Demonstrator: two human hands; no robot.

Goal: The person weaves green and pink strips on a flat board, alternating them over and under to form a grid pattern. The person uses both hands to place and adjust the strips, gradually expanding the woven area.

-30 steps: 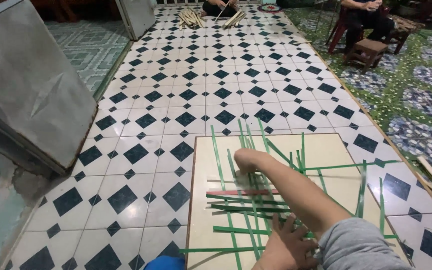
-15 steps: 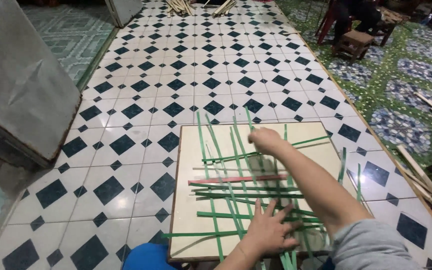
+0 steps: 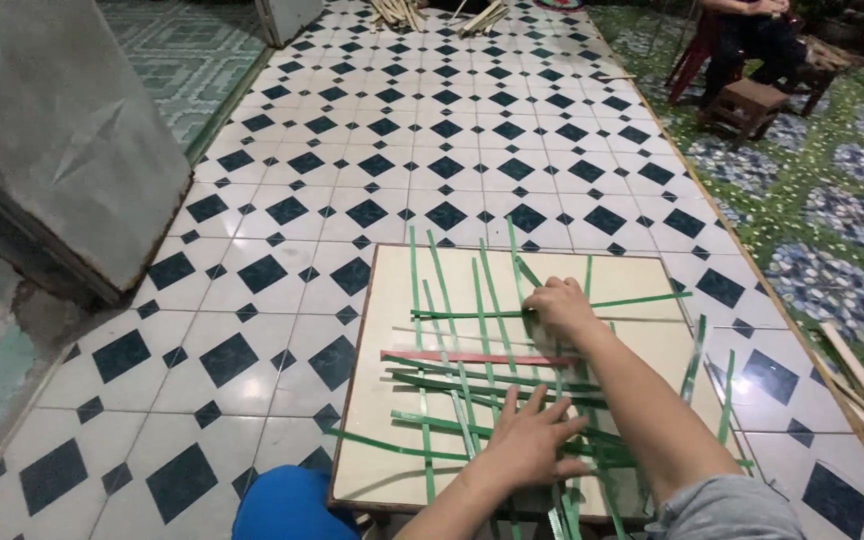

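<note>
A cream square board (image 3: 642, 275) lies on the tiled floor and carries a loose weave of long green strips (image 3: 432, 290) and one red strip (image 3: 432, 356). My left hand (image 3: 527, 440) lies flat with spread fingers on the near strips, pressing them to the board. My right hand (image 3: 559, 305) reaches further out, its fingers curled down on a crosswise green strip (image 3: 642, 298) where it meets the upright ones. A grey sleeve (image 3: 732, 510) covers my right upper arm.
A grey metal door panel (image 3: 62, 150) leans at the left. A blue object (image 3: 282, 505) sits at the board's near left corner. Far right, a person sits by a wooden stool (image 3: 747, 100). Wooden slats (image 3: 857, 370) lie at the right, and more sticks (image 3: 402, 12) at the top.
My left hand has gone from curled near the board's front edge to flat and spread on the strips. My right hand stays on the far crossing. The view has shifted slightly.
</note>
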